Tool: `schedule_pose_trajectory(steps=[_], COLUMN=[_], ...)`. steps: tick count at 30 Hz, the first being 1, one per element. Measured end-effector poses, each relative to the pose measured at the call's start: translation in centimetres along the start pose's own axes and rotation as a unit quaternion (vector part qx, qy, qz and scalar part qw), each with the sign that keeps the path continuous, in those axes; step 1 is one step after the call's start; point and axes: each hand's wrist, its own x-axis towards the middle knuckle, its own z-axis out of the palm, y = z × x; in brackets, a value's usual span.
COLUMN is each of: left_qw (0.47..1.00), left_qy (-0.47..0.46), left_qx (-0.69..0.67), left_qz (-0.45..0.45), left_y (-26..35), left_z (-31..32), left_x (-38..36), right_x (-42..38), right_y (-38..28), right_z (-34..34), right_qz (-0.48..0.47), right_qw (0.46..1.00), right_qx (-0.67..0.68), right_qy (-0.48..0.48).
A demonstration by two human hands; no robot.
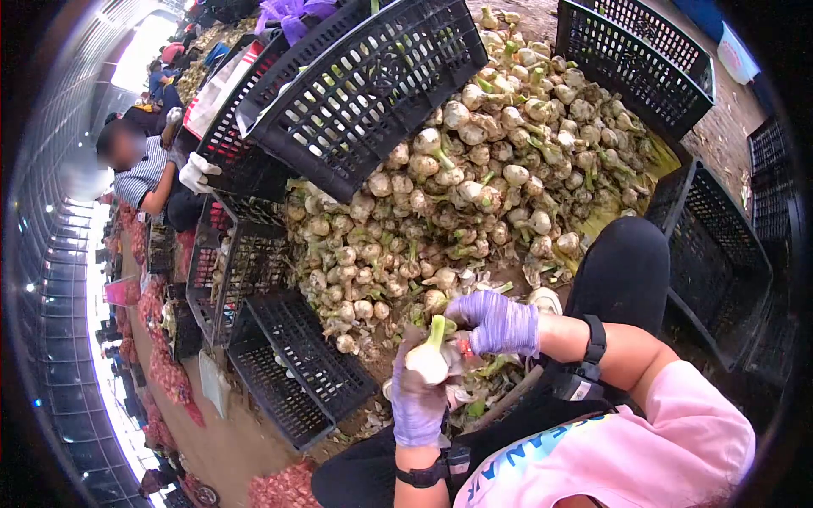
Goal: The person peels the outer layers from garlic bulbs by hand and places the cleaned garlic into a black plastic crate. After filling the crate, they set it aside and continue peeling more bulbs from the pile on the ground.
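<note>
My left hand [417,408], in a purple-and-white glove stained at the fingers, is closed around a garlic bulb [427,364]. The bulb is white and peeled-looking, with a short green stem [438,330] standing up from it. Close beside it is my right hand [500,326], in the same kind of glove, with its fingers curled at the bulb's right side. A small red spot shows at those fingertips; what they grip is too small to make out. Beyond both hands lies a large heap of garlic bulbs [474,195], many with dirty skins and cut green stems.
Black plastic crates [373,93] ring the heap, including crates [296,364] at lower left and a crate [720,254] at right. Loose peelings [483,394] lie below my hands. At left, a person in a striped top [144,173] wears white gloves. Red net sacks [165,364] line the ground.
</note>
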Motion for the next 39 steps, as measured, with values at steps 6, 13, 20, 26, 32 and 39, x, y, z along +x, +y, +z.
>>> schedule_pose_trajectory(steps=[6, 13, 20, 26, 32, 39], left_qw=[0.993, 0.995, 0.910, 0.907, 0.974, 0.974], left_qy=[0.102, 0.002, 0.096, 0.037, 0.124, 0.162], left_qx=[0.021, 0.093, 0.370, 0.349, -0.009, -0.017], left_qz=[-0.055, 0.026, 0.158, 0.235, 0.192, 0.156], left_y=[-0.1, 1.3, 2.9, 3.3, 2.8, 1.2], left_z=[0.1, 0.2, -0.6, -2.3, -1.7, -0.3], left_x=[1.9, 0.9, 1.2, 0.3, 0.4, 0.4], right_x=[0.6, 0.0, 0.1, 1.1, 0.6, -0.3], right_y=[2.3, 3.5, 0.3, -1.9, -3.4, -1.9], right_z=[0.0, 0.7, -0.7, -1.7, -1.6, 1.8], right_qz=[-0.119, 0.032, 0.062, -0.123, -0.185, -0.226], right_qw=[0.980, 0.926, 0.975, 0.910, 0.960, 0.904], right_qx=[-0.145, 0.377, 0.211, 0.375, 0.176, -0.347], right_qy=[0.066, -0.011, -0.014, 0.129, 0.116, 0.103])
